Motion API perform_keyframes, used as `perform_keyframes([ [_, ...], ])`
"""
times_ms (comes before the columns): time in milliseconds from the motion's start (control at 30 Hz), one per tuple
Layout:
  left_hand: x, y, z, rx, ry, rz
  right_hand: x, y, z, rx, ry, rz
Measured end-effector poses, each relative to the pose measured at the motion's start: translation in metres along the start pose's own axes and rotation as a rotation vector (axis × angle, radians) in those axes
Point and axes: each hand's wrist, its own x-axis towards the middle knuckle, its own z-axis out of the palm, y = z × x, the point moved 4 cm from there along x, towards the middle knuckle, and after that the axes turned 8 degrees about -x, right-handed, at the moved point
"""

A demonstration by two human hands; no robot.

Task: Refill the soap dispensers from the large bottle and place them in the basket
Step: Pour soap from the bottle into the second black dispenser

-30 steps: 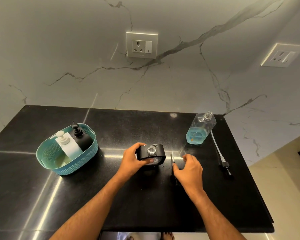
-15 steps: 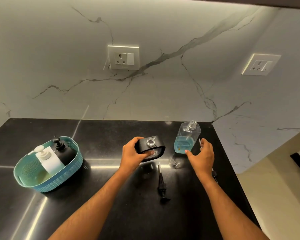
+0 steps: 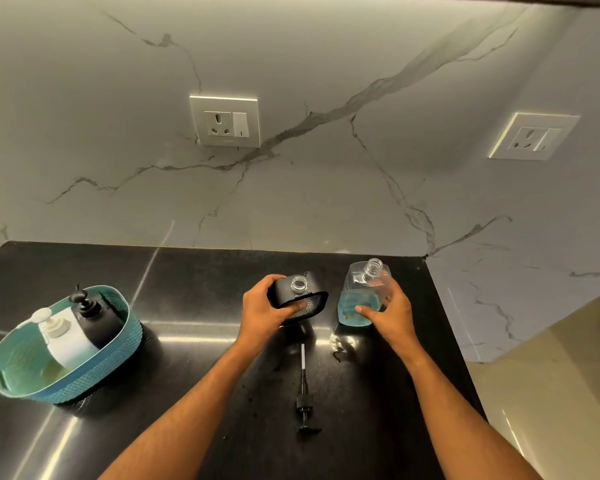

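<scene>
L hand (image 3: 270, 308) wrapped round black dispenser (image 3: 298, 296), R hand (image 3: 388, 311) clamped on large bottle (image 3: 362, 296) beside it. Narrow neck w/ no funnel: tilt too fast, soap likely spills onto table (image 3: 194, 271).

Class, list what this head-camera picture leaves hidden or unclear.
- Soap level in black dispenser: opaque walls, left hand covering.
- Bottle right side: behind right hand.
- Fill of the basket dispensers: basket wall hides their bases.
- Clear smear on counter: too faint.
</scene>
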Motion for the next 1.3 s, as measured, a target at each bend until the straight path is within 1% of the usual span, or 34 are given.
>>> perform_keyframes([
  [100, 0.003, -0.001, 0.004, 0.006, 0.020, -0.016, 0.003, 0.005, -0.002, 0.025, 0.002, -0.008],
  [267, -0.001, 0.002, 0.008, 0.001, 0.073, -0.037, -0.004, 0.006, 0.001, -0.018, 0.051, -0.050],
  [400, -0.010, 0.008, 0.006, -0.009, 0.126, -0.029, -0.016, 0.006, 0.010, 0.034, 0.094, -0.055],
  [567, -0.024, 0.013, -0.004, -0.026, 0.219, -0.014, -0.032, -0.020, 0.012, 0.002, 0.212, -0.106],
  [800, -0.048, 0.030, -0.017, -0.011, 0.337, 0.045, -0.056, -0.072, 0.006, -0.074, 0.352, -0.291],
  [967, -0.064, 0.039, -0.022, 0.023, 0.377, 0.121, -0.069, -0.104, 0.002, -0.161, 0.398, -0.411],
  [1100, -0.073, 0.047, -0.030, 0.017, 0.399, 0.155, -0.082, -0.121, 0.003, -0.312, 0.438, -0.508],
  [1300, -0.085, 0.054, -0.042, 0.030, 0.449, 0.160, -0.098, -0.138, 0.012, -0.543, 0.417, -0.599],
])
